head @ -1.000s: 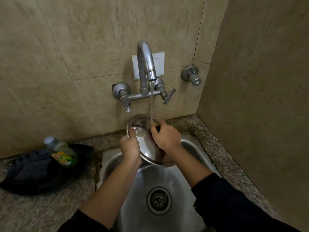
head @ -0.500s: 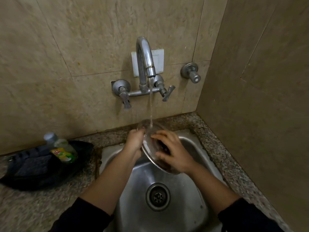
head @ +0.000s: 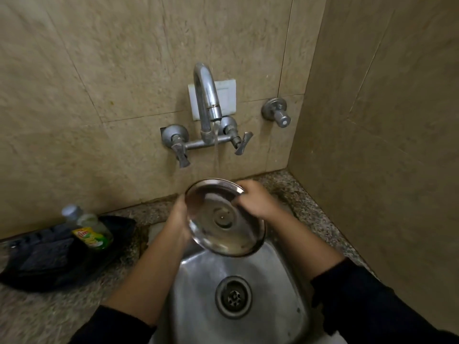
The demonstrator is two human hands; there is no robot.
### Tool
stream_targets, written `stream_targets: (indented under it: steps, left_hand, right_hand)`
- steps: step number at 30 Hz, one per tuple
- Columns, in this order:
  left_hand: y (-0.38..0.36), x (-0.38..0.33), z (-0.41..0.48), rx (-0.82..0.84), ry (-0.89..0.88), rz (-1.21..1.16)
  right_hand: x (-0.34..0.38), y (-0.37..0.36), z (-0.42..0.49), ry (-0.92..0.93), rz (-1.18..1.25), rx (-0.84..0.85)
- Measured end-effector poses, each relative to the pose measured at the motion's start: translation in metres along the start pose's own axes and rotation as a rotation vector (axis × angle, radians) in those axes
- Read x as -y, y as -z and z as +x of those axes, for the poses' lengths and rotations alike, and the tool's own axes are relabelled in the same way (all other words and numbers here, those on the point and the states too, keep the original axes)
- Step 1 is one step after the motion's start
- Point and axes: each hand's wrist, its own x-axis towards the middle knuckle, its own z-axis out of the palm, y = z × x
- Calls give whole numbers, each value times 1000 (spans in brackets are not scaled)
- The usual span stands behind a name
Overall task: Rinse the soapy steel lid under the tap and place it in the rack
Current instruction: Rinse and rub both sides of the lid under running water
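The round steel lid (head: pixel 223 219) is tilted above the steel sink (head: pixel 198 294), its underside facing me with the centre rivet showing. My left hand (head: pixel 177 219) grips its left rim. My right hand (head: pixel 255 202) holds its upper right rim, thumb on the inner face. A thin stream of water falls from the tap (head: pixel 207 100) onto the lid's top edge. No rack shows in the head view.
A black tray (head: pixel 37 259) on the speckled counter at left holds a green dish-soap bottle (head: pixel 89 229). A separate wall valve (head: pixel 277 111) sits right of the tap. Tiled walls close in behind and on the right. The sink drain (head: pixel 233 296) lies below the lid.
The lid has turned so its underside faces me and rose slightly. My right hand moved from the lid's front face to its upper right rim.
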Motion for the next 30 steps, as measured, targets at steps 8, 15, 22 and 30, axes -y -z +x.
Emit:
stream_targets:
  steps: [8, 15, 22, 30]
  left_hand:
    - [61, 0, 5, -441, -168, -81]
    - [41, 2, -11, -290, -281, 133]
    - [-18, 14, -32, -136, -279, 81]
    - [-26, 1, -42, 23, 120, -127]
  right_hand:
    - [39, -31, 44, -138, 282, 111]
    - [0, 9, 17, -145, 561, 78]
    - [-53, 53, -13, -197, 681, -95]
    - [-23, 13, -62, 404, -242, -226]
